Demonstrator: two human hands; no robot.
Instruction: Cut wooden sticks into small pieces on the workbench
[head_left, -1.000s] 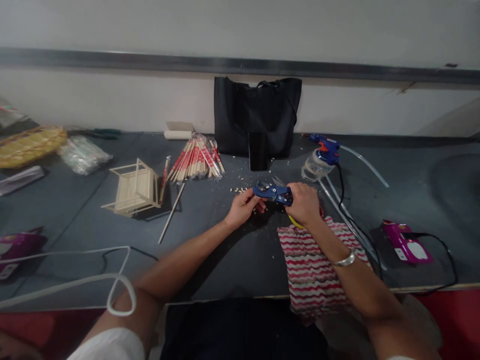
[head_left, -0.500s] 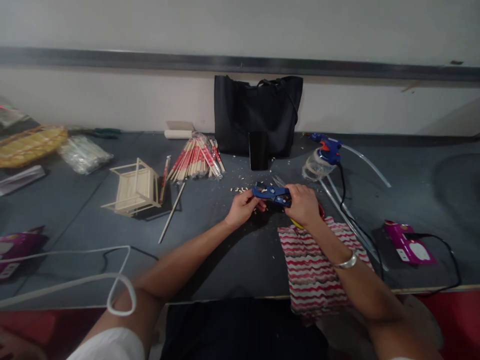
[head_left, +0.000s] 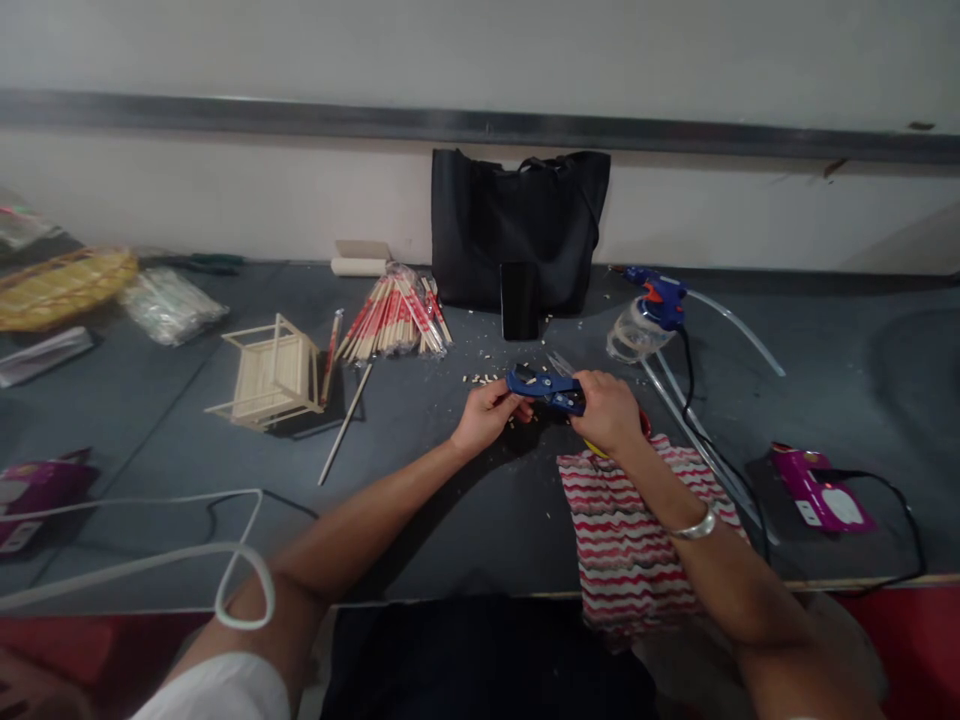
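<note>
My right hand [head_left: 609,412] is closed around the handles of a blue pipe cutter [head_left: 559,386], whose curved jaw points left. At that jaw, my left hand [head_left: 486,412] has thumb and fingers pinched together. A small pale bit shows by the jaw, but what my left fingers hold is mostly hidden. Short cut-off wooden pieces [head_left: 480,379] lie scattered on the dark table around both hands. Just beyond the cutter lie scissors [head_left: 559,363], their blades showing and their handles partly hidden under my right hand. Beneath my right forearm spreads a red-and-white striped cloth [head_left: 626,540].
Left of my hands stand a small wooden-stick frame [head_left: 277,375], a loose rod [head_left: 345,425] and wrapped chopsticks [head_left: 394,315]. A phone [head_left: 519,302] leans on a black bag [head_left: 517,220] behind. Rightward are a blue glue gun [head_left: 660,300], its cable and a purple power box [head_left: 821,488].
The whole view has shifted very slightly. Both hands and the pipe cutter keep nearly the same pose.
</note>
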